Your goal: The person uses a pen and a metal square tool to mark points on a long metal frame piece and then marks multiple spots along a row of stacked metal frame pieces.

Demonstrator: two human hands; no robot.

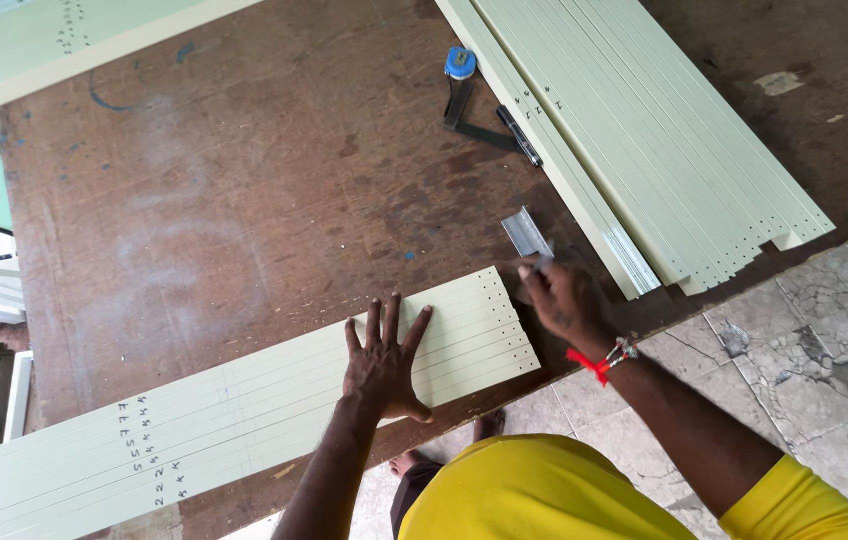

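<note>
Left hand [384, 362] lies flat, fingers spread, on the pale green slats [244, 400] at the table [244, 200] edge — right hand [562, 298] grips a metal angle piece [526, 238]; a slip could likely scatter them.

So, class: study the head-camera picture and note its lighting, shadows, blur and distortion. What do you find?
Head view: soft, even daylight, no glare; faint shadow under the left hand on the pale green strips; right hand slightly motion-blurred at the metal piece; the brown table edges lean, suggesting wide-angle distortion.
</note>
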